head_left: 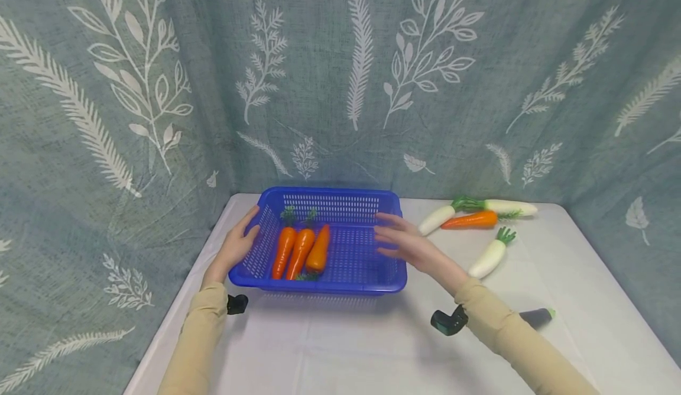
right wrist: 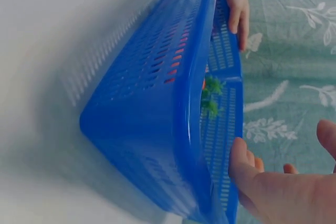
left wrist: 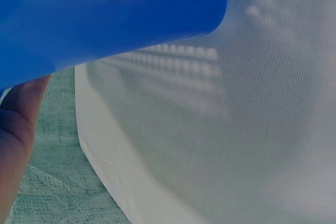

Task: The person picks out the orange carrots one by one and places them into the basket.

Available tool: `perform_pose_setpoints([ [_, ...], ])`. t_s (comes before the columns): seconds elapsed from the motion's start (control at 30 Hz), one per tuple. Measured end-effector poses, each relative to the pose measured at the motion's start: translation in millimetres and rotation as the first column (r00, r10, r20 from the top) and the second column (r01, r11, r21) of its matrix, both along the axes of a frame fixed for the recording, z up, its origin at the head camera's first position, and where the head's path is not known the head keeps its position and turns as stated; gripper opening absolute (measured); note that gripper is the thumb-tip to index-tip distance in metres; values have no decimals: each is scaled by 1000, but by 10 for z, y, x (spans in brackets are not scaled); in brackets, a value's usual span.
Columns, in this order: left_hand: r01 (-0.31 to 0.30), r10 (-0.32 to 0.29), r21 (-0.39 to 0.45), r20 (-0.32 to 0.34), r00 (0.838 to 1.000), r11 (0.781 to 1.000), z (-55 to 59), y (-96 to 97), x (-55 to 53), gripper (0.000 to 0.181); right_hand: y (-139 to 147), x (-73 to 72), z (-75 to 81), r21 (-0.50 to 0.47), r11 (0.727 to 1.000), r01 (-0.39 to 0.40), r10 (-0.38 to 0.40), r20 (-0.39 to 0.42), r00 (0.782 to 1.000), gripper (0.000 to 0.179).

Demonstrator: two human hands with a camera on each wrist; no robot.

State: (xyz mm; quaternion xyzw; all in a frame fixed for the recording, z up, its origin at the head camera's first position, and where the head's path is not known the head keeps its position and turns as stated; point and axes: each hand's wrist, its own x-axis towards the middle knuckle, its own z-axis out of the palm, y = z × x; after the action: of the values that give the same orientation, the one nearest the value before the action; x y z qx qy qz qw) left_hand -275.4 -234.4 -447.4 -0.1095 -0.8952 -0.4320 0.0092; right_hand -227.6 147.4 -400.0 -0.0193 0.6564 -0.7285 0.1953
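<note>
A blue slotted plastic basket (head_left: 340, 288) with three orange carrots (head_left: 303, 247) in its left half stands in the middle of the head view. At its left rim is my left hand (head_left: 239, 244), thumb and fingers apart and fairly straight. In the left wrist view, part of that hand (left wrist: 18, 124) is hidden behind the basket wall (left wrist: 105, 14). My right hand (head_left: 407, 241) reaches over the right rim with fingers spread and nothing between them. The right wrist view shows its fingertips (right wrist: 239, 156) close beside the basket's rim.
Right of the basket lie white radishes (head_left: 486, 260) with green tops and another carrot (head_left: 470, 220). A dark eggplant (head_left: 538, 317) is partly covered by the right sleeve (head_left: 511, 330). Behind the white table (head_left: 330, 347) hangs a green leaf-patterned curtain (head_left: 319, 87).
</note>
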Motion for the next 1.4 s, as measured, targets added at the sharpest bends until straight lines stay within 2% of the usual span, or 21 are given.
perform_pose_setpoints([
  [0.3, -6, 6, 2, 12, 1000, 1000, 7, -5, 2, 51, 218, 9, 27, -25, 1000, 12, -12, -31, 999, 59],
  [0.63, -3, 3, 5, -2, 1000, 1000, 24, -10, 1, 51, 440, 13, 53, -26, 995, 97, -98, -43, 994, 58],
  [0.83, -5, 5, 0, -1, 1000, 1000, 24, -6, 3, 50, 565, 25, 41, 15, 991, 134, -133, -56, 990, 61],
  [1.07, -5, 5, 5, -21, 1000, 1000, 24, 9, 4, 49, 718, 30, -6, 28, 981, 190, -186, -103, 977, 61],
  [1.4, -5, 6, 9, -24, 1000, 1000, 28, 23, 7, 48, 913, -50, -82, 94, 946, 309, -306, -51, 951, 65],
])
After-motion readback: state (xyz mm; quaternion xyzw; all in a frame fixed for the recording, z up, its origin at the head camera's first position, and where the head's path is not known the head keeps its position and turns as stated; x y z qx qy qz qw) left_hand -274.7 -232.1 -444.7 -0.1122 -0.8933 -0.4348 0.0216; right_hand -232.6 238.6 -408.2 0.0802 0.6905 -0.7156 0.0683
